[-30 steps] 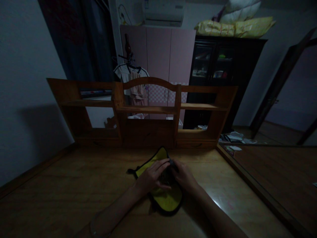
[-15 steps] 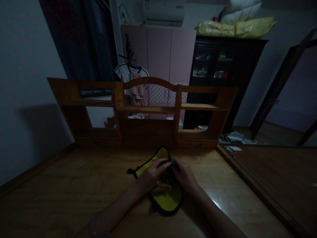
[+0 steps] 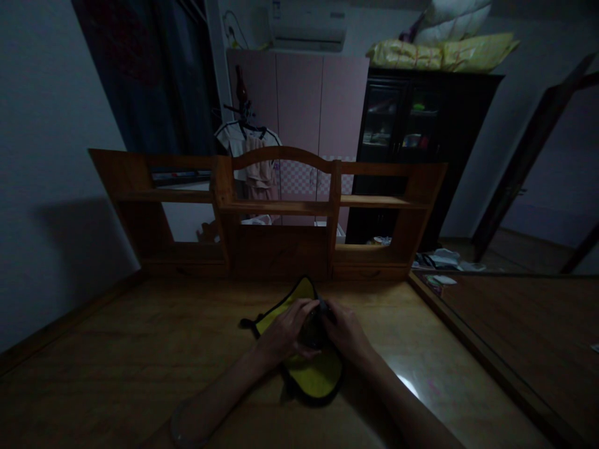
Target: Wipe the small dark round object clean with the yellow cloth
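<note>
A yellow cloth (image 3: 321,377) with black edging lies spread on the wooden tabletop, a black loop at its left corner. Over its middle is a dark, shiny, rounded object (image 3: 312,332), too dim to name. My left hand (image 3: 286,327) curls round the object's left side, thumb below and fingers above. On the right, my right hand (image 3: 347,329) is closed against the same object, its fingers bent at the upper right side. A greyish strip (image 3: 322,304) shows between the two hands; whether it belongs to the cloth or the object, I cannot tell.
A low wooden shelf unit (image 3: 281,206) stands across the back of the tabletop (image 3: 140,355). A white wall (image 3: 51,206) rises at the left. A raised wooden edge (image 3: 468,340) runs along the right side. Beyond are pink and black cabinets.
My right hand has shifted slightly left, its fingers closer round the dark object. More of the object shows between my hands. The cloth stays nearly in place.
</note>
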`<control>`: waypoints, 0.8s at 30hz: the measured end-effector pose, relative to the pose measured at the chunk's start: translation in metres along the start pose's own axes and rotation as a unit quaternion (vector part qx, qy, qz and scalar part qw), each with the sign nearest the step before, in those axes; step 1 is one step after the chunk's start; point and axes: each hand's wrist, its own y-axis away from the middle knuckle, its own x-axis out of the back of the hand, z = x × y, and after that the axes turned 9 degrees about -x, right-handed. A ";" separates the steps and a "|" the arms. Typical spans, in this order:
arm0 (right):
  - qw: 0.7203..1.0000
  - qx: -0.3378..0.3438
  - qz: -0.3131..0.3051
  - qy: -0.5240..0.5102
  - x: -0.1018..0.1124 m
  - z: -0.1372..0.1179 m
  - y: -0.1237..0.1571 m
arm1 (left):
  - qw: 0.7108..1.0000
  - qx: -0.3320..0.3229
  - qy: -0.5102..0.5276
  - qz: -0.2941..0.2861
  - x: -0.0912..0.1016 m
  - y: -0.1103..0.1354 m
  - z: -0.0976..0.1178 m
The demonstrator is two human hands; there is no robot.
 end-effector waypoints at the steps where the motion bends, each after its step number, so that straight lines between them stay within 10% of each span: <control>1: 1.000 0.003 -0.006 0.003 0.000 0.000 0.000 | 1.000 0.004 0.008 0.000 0.000 0.000 0.001; 24: 0.971 -0.061 -0.083 -0.216 -0.009 0.006 -0.010 | 0.998 0.014 -0.057 0.040 -0.003 0.007 -0.001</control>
